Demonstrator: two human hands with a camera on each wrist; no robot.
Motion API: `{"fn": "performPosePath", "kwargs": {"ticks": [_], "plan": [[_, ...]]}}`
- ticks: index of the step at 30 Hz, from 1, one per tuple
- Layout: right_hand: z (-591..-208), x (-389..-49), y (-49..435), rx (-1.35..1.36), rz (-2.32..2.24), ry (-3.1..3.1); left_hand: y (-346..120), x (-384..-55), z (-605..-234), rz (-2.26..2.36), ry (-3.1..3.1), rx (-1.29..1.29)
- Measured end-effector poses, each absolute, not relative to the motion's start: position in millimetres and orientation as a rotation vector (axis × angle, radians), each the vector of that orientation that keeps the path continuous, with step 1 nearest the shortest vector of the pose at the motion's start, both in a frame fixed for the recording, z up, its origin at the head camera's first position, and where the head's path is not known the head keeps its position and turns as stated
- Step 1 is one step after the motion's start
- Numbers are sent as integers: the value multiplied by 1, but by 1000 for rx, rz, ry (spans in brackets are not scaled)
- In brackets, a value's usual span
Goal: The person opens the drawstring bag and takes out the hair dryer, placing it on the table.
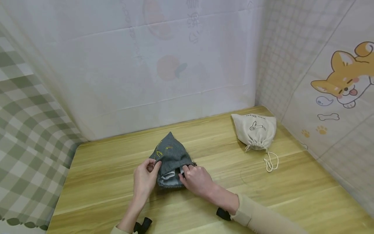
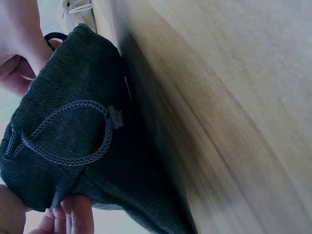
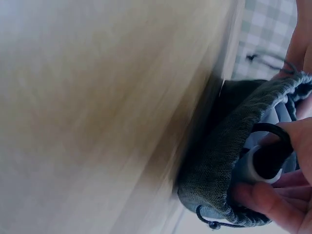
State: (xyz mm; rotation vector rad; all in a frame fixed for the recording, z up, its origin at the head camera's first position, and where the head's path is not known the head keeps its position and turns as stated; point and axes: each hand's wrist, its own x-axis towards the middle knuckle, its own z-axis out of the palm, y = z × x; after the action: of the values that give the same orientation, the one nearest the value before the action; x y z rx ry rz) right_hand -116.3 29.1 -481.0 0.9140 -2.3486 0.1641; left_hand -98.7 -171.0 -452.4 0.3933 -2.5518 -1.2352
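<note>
backed by hung white cloth (image 1: 102,71) with faint fruit prints, flanked on the left by green-and-white checked cloth (image 1: 17,130). beneath, spreads out as a tabletop (image 1: 292,182) in yellowish, streaky wood grain.

left of the tabletop's middle, set in from the back edge: a dark grey bag (image 1: 173,159) of coarsely woven fabric, printed in yellow. narrows to a pointed corner towards the back edge and gapes at the mouth, towards the front edge. shows something pale and smooth inside, lining or contents, cannot tell.

near the back right corner of the tabletop, well apart from the grey one: a pale cloth bag (image 1: 255,131), matte, stamped with lettering and a line drawing of a hair dryer. drawn into tight pleats at the neck; cannot tell what is inside.

at the right of the open mouth: the right hand (image 1: 198,180), partly inside, fingers curled and clamped on a white piece (image 3: 247,170), round-ended, smooth, black at its centre. at the left of the mouth: the left hand (image 1: 145,177), thumb and fingertips pinched together on the grey fabric.

smallest of all: a braided grey cord (image 2: 73,162), looped and knotted with a frayed end; a thin white cord (image 1: 277,161), curling from the pale neck onto the wood; a slim black loop (image 3: 273,127) beside the white piece.
</note>
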Motion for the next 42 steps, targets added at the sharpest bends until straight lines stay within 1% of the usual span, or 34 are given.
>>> {"fn": "performPosePath", "kwargs": {"ticks": [8,13,17,23,28,32,37,42], "plan": [[-485,-108,24,910,182,-2526,-174,-97,-452,-1205,-2484,321],[-478,-106,24,994,306,-2669,-178,-92,-456,-1176,-2525,296],[-473,-109,23,975,367,-2701,-181,-84,-461,-1132,-2593,237],[-474,-109,15,906,174,-2697,-182,-74,-465,-1010,-2750,133],[-479,-107,7,862,4,-2666,-183,-70,-468,-926,-2873,109],[-481,-113,4,833,-17,-2650,-182,-69,-470,-880,-2908,96],[-480,-126,3,850,106,-2626,-180,-71,-469,-856,-2872,72],[-471,-138,8,854,268,-2596,-180,-74,-463,-948,-2836,174]]}}
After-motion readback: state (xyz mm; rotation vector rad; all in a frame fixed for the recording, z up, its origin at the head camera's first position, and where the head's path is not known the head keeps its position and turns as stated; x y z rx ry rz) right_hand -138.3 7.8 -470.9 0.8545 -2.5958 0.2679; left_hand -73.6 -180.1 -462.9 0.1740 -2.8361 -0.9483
